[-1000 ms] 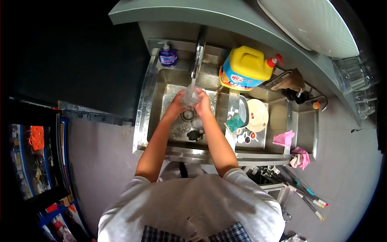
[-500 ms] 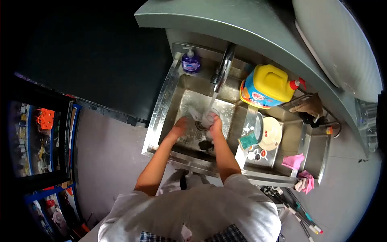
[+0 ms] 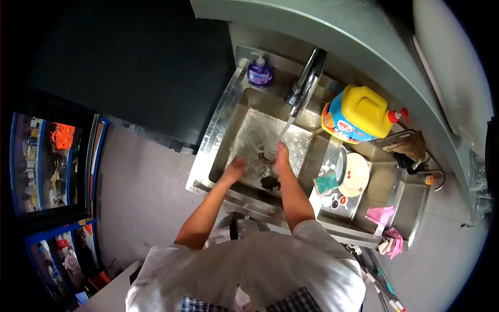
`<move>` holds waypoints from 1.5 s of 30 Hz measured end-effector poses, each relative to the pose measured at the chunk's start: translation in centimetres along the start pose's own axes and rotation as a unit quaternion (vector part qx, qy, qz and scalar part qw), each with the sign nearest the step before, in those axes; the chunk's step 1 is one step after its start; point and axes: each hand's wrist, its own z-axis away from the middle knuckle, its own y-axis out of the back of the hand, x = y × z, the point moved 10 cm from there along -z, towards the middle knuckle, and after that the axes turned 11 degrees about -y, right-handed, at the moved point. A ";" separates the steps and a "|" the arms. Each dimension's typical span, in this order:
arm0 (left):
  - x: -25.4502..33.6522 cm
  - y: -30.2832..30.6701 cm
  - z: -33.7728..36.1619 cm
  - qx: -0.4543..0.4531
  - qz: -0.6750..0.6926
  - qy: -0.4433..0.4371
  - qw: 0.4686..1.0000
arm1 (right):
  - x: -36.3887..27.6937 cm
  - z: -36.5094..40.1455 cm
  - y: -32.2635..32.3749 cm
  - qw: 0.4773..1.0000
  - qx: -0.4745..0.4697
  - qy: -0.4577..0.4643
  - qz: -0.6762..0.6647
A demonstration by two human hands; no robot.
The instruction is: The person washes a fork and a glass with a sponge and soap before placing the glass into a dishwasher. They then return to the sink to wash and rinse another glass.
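Note:
Water runs from the chrome faucet (image 3: 307,86) into the left basin of the steel sink (image 3: 208,151). My right hand (image 3: 282,157) is closed round what looks like a clear glass (image 3: 270,151), under the stream and above the drain. My left hand (image 3: 236,169) is over the basin's left part, apart from the glass; its fingers are smeared and seem curled, with no object visible in them. A dark clump (image 3: 270,182) lies on the basin floor near my right wrist.
Behind the basin stands a purple soap bottle (image 3: 260,72). A yellow jug (image 3: 361,112) is right of the faucet. The right side holds a green sponge (image 3: 326,182), a cream plate (image 3: 355,175), small cups and a pink cloth (image 3: 379,215). A grey shelf (image 3: 332,26) overhangs the sink.
The camera view has shifted, so the sink appears farther right. My left hand has moved away from the glass, and my right hand stays at it under the water.

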 end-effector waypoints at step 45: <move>23.3 -19.3 1.8 -0.414 -0.586 -0.481 0.504 | -3.9 7.8 -3.4 0.974 -0.105 -0.091 -0.178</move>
